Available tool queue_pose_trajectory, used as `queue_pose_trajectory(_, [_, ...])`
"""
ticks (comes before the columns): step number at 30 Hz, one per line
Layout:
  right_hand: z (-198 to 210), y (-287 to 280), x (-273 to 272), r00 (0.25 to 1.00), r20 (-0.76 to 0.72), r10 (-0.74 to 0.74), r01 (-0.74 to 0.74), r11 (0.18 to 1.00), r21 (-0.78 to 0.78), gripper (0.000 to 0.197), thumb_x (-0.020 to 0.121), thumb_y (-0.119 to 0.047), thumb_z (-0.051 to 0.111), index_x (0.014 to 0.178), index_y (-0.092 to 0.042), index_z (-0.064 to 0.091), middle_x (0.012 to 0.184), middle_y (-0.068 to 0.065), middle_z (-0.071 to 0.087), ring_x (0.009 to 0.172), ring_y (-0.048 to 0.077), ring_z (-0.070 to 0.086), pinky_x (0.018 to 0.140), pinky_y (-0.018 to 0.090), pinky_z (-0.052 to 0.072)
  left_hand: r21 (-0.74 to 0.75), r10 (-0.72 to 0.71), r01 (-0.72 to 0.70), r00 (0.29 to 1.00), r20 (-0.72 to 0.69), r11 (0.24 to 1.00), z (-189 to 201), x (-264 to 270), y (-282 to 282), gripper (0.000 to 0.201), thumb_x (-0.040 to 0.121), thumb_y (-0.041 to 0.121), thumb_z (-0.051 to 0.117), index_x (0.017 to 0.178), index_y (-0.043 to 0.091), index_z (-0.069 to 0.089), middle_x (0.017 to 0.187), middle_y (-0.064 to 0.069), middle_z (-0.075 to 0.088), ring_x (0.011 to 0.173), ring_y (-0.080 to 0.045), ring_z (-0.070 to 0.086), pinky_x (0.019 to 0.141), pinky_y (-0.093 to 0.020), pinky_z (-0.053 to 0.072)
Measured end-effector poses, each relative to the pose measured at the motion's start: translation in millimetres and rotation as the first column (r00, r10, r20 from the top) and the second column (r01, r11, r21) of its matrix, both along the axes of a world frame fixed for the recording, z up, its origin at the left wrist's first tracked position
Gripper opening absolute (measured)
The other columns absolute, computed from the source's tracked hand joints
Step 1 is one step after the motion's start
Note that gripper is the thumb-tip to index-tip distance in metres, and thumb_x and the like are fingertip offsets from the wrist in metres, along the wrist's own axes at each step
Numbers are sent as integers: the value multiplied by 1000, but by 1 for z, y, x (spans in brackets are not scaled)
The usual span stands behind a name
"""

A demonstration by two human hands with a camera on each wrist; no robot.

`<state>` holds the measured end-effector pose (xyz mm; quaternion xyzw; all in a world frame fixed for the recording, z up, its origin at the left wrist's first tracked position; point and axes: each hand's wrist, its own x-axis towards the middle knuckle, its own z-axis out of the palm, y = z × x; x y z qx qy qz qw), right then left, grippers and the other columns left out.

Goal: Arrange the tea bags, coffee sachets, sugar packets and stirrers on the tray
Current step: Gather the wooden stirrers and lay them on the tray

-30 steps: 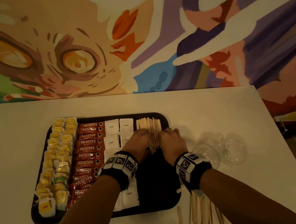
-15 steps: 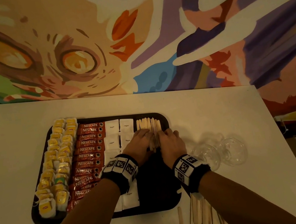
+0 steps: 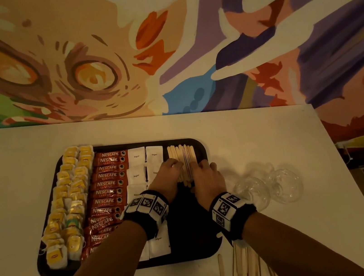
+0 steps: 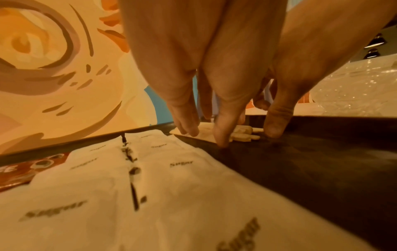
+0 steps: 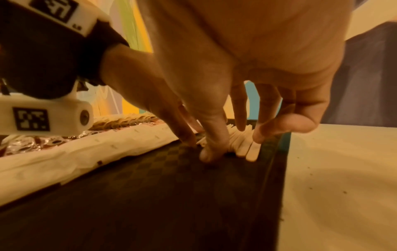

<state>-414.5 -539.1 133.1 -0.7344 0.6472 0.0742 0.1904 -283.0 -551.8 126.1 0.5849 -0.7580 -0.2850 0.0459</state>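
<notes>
Stirrers on tray: I see a bundle of stirrers [image 3: 183, 161] at the tray's [image 3: 116, 268] far right corner, beside the sugar packets [image 3: 137, 160].
Long axis: they run from the tray's far edge toward its near edge, about parallel to its right edge.
Left hand [image 3: 166, 176]: on the bundle's left side, fingertips [image 4: 222, 135] down by the stirrers' near ends and touching the tray floor; fingers fairly straight, not wrapped round anything, pressing rather than grasping.
Right hand [image 3: 206, 177]: on the bundle's right side, thumb [image 5: 211, 149] planted at the near ends, fingers spread over the fanned sticks; likewise pressing, not clenched.
Relation that matters: the bundle lies between my two hands, each equally near, so I judge the next squeeze goes inward across the long axis, with the thumbs squaring the near ends.
Loose stirrers [image 3: 242, 269]: on the tabletop by its near edge, just off the tray's near right corner, nearer the right hand.
Other rows: tea bags [image 3: 67, 203] along the tray's left edge, coffee sachets [image 3: 106, 192] next to them.
Head view only: the whole layout and the loose pile.
Right wrist view only: the near ends are fanned, some sticks on edge and uneven.
Left wrist view only: left fingertips meeting the tray floor.
</notes>
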Motion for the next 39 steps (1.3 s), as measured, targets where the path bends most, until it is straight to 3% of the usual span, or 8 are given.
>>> queue_pose_trajectory(4, [-7,-2,2,996,86,-16,14,1000,16,50,91,-9,61,137,-13,41,131,13,44,119,30,47,94,38,49,13,-29,29,1000,8,1000,2,0,0,51,93,17,59,139,6,42,146,-10,38,136,-23,33,110,-23,20])
queue_pose_trajectory(13, [-22,-9,4,966,250,-65,57,998,38,45,89,-3,61,132,-9,47,132,12,43,114,27,53,101,34,47,28,-65,63,993,102,998,1,1,-6,39,96,19,53,133,7,49,140,-10,45,130,-23,38,109,-27,26])
queue_pose_trajectory(16, [-23,-4,2,979,204,-18,27,999,-40,44,90,-7,61,131,-12,47,135,10,39,117,27,46,99,33,47,52,-74,67,988,134,996,0,0,-4,37,95,18,53,131,9,50,138,-9,45,129,-24,37,111,-31,28])
queue_pose_trajectory(19, [-23,-1,-1,986,130,106,-91,989,-116,47,92,-14,59,137,-11,44,141,11,35,123,29,39,106,33,38,-8,-114,116,981,156,993,0,-2,-1,43,96,19,53,136,7,45,142,-10,42,135,-24,32,115,-31,18])
queue_pose_trajectory(23, [-28,-3,1,978,53,204,-199,977,-80,46,97,-22,52,140,-10,42,143,10,38,128,27,35,111,36,29,-38,-184,196,960,209,980,2,-3,4,45,99,23,46,140,6,39,146,-11,38,138,-23,27,117,-30,8])
queue_pose_trajectory(29, [-30,-4,6,981,55,184,-179,979,-95,43,95,-13,52,137,-8,45,140,11,43,130,27,33,111,38,24,-27,-168,171,981,99,985,-6,-5,3,43,98,22,48,138,6,43,144,-10,40,135,-22,31,114,-27,13])
queue_pose_trajectory(36, [-23,-2,6,981,78,180,-172,980,-99,36,98,-15,48,133,-9,48,138,10,46,128,26,35,109,38,28,-16,-120,120,992,31,993,-11,-2,1,38,96,21,52,131,6,51,140,-11,46,132,-23,36,114,-29,18])
queue_pose_trajectory(39, [-8,2,0,967,222,129,-109,989,-97,43,94,-6,51,137,-7,46,139,11,44,128,28,38,111,36,31,-54,-95,94,995,-15,994,-6,-3,5,46,94,17,54,137,4,45,144,-14,44,136,-26,35,118,-32,17])
